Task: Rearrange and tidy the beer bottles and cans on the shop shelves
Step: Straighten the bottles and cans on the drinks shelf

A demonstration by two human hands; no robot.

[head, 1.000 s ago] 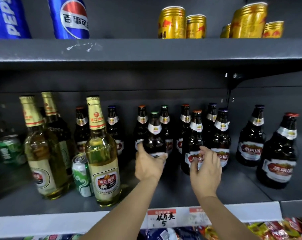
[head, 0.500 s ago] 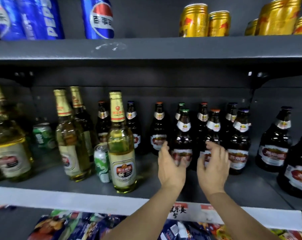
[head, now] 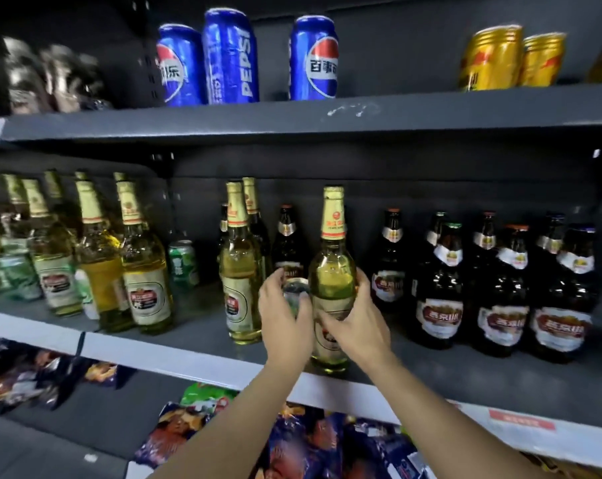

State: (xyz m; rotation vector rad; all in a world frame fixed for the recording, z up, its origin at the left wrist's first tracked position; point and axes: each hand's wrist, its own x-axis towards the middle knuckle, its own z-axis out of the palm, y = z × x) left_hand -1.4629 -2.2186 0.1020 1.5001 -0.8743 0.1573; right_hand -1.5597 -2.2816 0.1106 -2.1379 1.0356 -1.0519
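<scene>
Both hands meet at centre frame on the middle shelf (head: 196, 335), where a tall pale-gold beer bottle (head: 331, 271) stands upright near the front edge. The right hand (head: 356, 328) curls round the bottle's lower body and label, fingers wrapped across the front and the thumb on its right side. The left hand (head: 285, 318) closes over a small can (head: 295, 293) just left of the bottle; only the can's silvery top shows between fingers and thumb, so how firmly it is held cannot be told.

The bottle is clear glass over yellow beer, with gold foil on the neck, a red-and-gold collar band and a cream label with red print (mostly hidden by the hand). Full glass of this kind is likely heavy for its width, rigid, smooth and breakable, and top-heavy enough to tip if pushed at the neck. The wide lower body, where the hand already sits, looks the safest hold; the foil neck would likely give a poorer one.

A matching gold bottle (head: 240, 271) stands just to the left, with more at centre left. Dark brown bottles (head: 441, 288) crowd the right of the frame, near enough to knock. A green can (head: 183, 262) sits further back, blue cola cans (head: 230, 57) on the upper shelf.
</scene>
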